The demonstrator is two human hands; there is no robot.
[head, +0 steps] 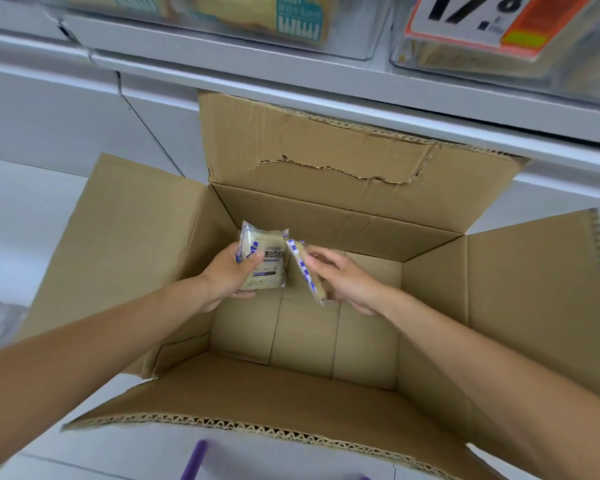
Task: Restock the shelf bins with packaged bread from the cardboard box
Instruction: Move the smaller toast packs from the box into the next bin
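An open cardboard box (430, 306) stands on the floor below me with all flaps folded out; its bottom shows bare cardboard. Inside it, my left hand (231, 271) grips a clear bread packet with blue print (269, 258), its face towards me. My right hand (343, 277) holds a second bread packet (305, 270) edge-on, tilted, just right of the first. The two packets nearly touch. Above, clear shelf bins (222, 26) hold packaged bread.
A grey shelf edge (361, 98) runs across just above the box's far flap. A bin at top right carries an orange and white price tag (471, 19). Pale floor tiles lie to the left. Something purple (193, 460) sticks up at the bottom edge.
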